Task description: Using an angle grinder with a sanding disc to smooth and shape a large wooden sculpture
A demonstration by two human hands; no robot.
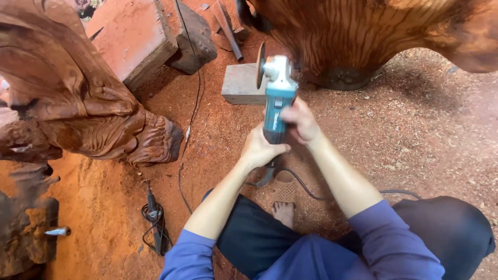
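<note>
The ground (425, 119) is bare earth covered in reddish sawdust, thicker and more orange toward the lower left. A small pale wood block (239, 84) lies on it and serves as the landmark here. Above and to the right of the block rises a large striped reddish-brown carved piece (373, 31), its dark base just beside the block. To the left of the block, well apart, sits a second carving with deep folds (78, 103). Above and left of the block lie a flat reddish slab (132, 33) and a darker chunk of wood (194, 36). A thin black cord (194, 103) runs down the ground left of the block, and farther below and left lies a slim corded tool (154, 218).

The teal angle grinder (276, 98) is held just right of and below the block, its disc (260, 66) upright and close to the block's right edge; whether the disc touches the wood is hard to tell from this angle. The left hand (259, 148) is closed around the rear of the grinder's body, forearm reaching up from the blue sleeve (189, 254). The right hand (301, 122) is wrapped around the body nearer the head, wrist bent inward. Below the hands, a bare foot in a tan sandal (284, 194) rests on the sawdust.
</note>
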